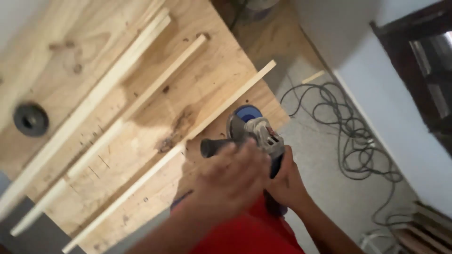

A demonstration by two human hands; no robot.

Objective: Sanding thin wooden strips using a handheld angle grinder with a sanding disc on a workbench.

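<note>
A blue and grey angle grinder (256,134) is held over the near right corner of a plywood table (207,70). My right hand (285,183) grips its body from below. My left hand (230,181) is blurred and covers the black side handle (212,146). The grinder's disc guard faces a thin wooden strip (188,136) that lies diagonally on the table. Two more pale strips, one (127,110) in the middle and one (84,110) further left, lie parallel to it.
A black round disc (30,119) rests on the table at the left. A dark cable (348,136) lies tangled on the grey floor at the right, beside a white wall. A short wood offcut (313,76) lies on the floor. Stacked wood (423,226) shows at bottom right.
</note>
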